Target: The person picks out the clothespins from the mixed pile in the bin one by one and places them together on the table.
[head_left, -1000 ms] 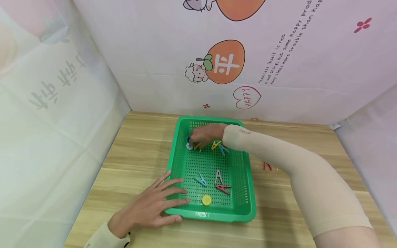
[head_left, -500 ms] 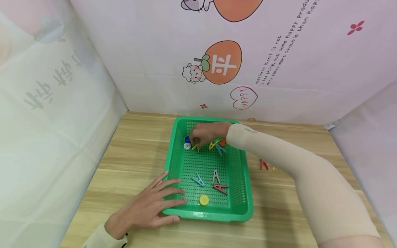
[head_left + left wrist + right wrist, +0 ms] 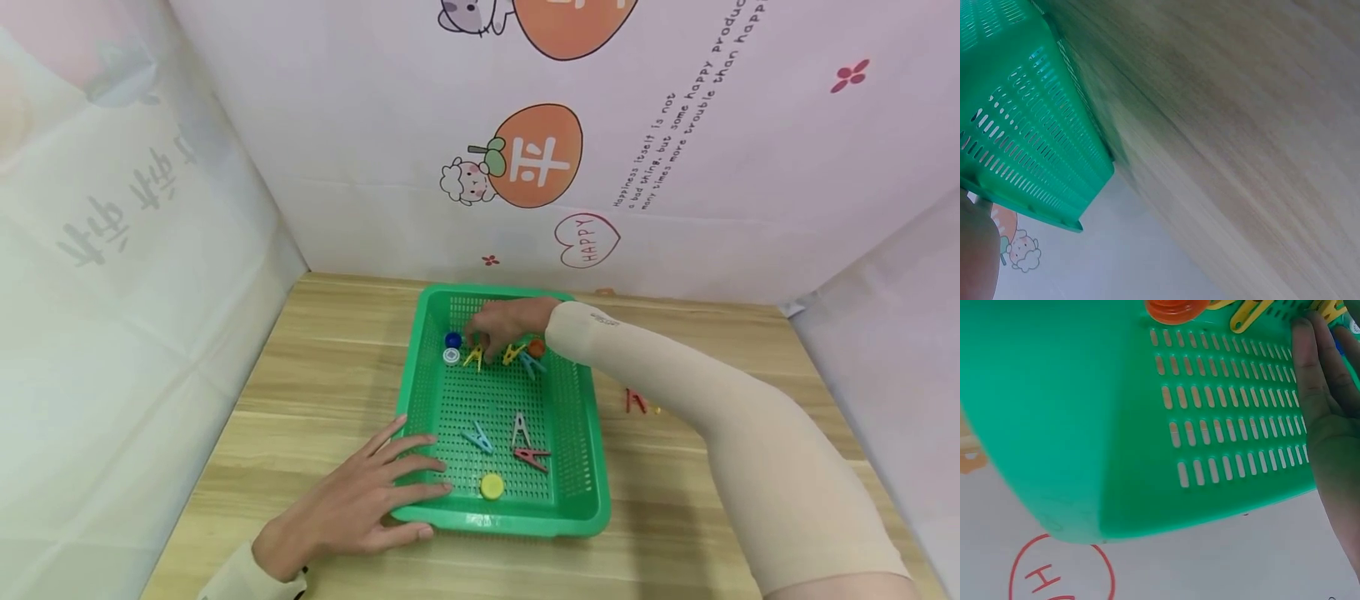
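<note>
My left hand lies with spread fingers over the near left rim of a green plastic basket. Inside, at the far end, my right hand reaches down with fingers fairly straight. Just below its fingertips is a yellow clothespin, apart from the fingers. A blue bottle cap and a white cap lie to its left. On its right are another yellow clothespin, a blue clothespin and an orange cap. The right wrist view shows that hand's fingers extended beside the slotted wall.
Nearer in the basket lie a light blue clothespin, a grey one, a pink-red one and a yellow cap. A red clothespin is on the wooden table to the right. A printed sheet hangs behind.
My right hand has let go of the yellow clothespin and shifted slightly right, exposing the blue cap. The left hand has stayed on the rim.
</note>
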A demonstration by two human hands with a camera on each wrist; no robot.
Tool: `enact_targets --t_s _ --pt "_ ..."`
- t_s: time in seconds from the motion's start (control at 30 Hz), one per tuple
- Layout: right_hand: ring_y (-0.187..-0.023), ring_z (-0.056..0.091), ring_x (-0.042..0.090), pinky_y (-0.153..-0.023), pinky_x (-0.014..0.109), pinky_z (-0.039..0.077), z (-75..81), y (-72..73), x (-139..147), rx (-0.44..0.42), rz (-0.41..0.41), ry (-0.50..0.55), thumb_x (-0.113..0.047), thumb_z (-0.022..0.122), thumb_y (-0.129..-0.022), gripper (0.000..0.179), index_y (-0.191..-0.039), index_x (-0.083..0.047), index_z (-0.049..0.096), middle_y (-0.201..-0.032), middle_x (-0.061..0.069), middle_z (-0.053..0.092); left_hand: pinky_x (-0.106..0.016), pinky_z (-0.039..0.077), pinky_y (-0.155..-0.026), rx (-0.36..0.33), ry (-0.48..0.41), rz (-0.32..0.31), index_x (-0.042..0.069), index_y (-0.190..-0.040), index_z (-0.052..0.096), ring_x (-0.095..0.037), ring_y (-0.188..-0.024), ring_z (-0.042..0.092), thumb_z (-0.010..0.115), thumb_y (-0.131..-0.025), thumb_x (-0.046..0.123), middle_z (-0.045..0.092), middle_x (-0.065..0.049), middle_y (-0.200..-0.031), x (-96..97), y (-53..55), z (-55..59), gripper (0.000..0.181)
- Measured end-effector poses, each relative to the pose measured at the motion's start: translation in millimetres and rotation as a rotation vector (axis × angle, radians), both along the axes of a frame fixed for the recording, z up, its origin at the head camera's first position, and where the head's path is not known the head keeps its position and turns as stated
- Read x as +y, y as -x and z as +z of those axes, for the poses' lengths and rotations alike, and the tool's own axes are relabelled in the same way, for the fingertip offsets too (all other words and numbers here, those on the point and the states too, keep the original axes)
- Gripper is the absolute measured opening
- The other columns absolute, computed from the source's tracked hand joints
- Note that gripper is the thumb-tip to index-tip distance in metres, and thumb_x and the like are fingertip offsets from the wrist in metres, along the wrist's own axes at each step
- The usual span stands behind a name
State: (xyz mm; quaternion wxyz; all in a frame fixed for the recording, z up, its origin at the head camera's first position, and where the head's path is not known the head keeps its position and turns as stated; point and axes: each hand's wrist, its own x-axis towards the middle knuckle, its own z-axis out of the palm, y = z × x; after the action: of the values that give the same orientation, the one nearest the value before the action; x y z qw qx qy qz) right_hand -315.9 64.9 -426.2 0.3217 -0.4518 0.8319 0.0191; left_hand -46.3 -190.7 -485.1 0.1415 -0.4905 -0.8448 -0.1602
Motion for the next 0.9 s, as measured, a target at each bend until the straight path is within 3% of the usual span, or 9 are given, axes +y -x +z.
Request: enact_targets --t_s 0.2,0.37,0.67,0.73,0.83,0.9 --pt "-0.118 0.073 0.016 -0.1 0.038 0.064 -1.9 -0.8 -7 0.014 0.055 -0.019 -0.028 0.076 -0.105 0.042 -0.146 -0.019 0.07 -0.132 0.001 0.076 -0.054 0.01 -0.14 -0.005 -0.007 -0.001 0.03 -0.134 0.078 -0.028 -0.15 0.053 0.063 -0.106 0.059 0.072 0.006 -0.139 0.1 0.2 -0.1 0.043" --pt "-0.109 0.071 0.013 -0.094 0.036 0.063 -4.2 -4.1 -15 -0.003 0.11 -0.001 -0.024 0.072 -0.108 0.038 -0.145 -0.019 0.071 -0.124 -0.001 0.076 -0.054 0.009 -0.141 -0.018 -0.019 -0.005 0.029 -0.134 0.078 -0.028 -0.149 0.054 0.067 -0.105 0.057 0.072 0.006 -0.139 0.5 0.7 0.3 0.042" --pt "-0.106 0.071 0.015 -0.093 0.036 0.064 -4.4 -9.8 -17 0.051 0.095 0.033 -0.025 0.074 -0.106 0.032 -0.136 -0.015 0.073 -0.119 0.001 0.076 -0.052 0.008 -0.141 -0.015 -0.023 -0.004 0.03 -0.134 0.078 -0.027 -0.15 0.053 0.063 -0.106 0.058 0.072 0.006 -0.139 1.5 0.0 0.6 0.043" --pt "-0.102 0.07 0.012 -0.091 0.034 0.063 -3.4 -11.4 -17 0.069 0.088 0.037 -0.025 0.076 -0.105 0.025 -0.128 -0.015 0.075 -0.114 -0.001 0.075 -0.052 0.007 -0.141 -0.014 -0.025 -0.004 0.03 -0.134 0.078 -0.028 -0.149 0.054 0.063 -0.106 0.058 0.073 0.006 -0.138 1.7 -0.3 0.7 0.043" --pt "-0.078 0.059 0.009 -0.077 0.029 0.056 -2.7 -13.4 -17 0.075 0.076 0.034 -0.026 0.078 -0.103 0.011 -0.099 -0.016 0.075 -0.088 -0.005 0.065 -0.051 0.005 -0.142 -0.019 -0.026 -0.007 0.029 -0.135 0.078 -0.029 -0.148 0.055 0.063 -0.106 0.058 0.073 0.006 -0.138 1.9 -0.7 1.0 0.043" --pt "-0.064 0.045 0.008 -0.068 0.028 0.047 -3.0 -14.4 -18 0.077 0.068 0.021 -0.028 0.08 -0.102 0.029 -0.078 -0.019 0.065 -0.071 -0.008 0.05 -0.05 0.005 -0.142 -0.023 -0.026 -0.005 0.03 -0.135 0.078 -0.028 -0.148 0.055 0.063 -0.107 0.058 0.073 0.006 -0.138 1.9 -0.8 1.3 0.043"
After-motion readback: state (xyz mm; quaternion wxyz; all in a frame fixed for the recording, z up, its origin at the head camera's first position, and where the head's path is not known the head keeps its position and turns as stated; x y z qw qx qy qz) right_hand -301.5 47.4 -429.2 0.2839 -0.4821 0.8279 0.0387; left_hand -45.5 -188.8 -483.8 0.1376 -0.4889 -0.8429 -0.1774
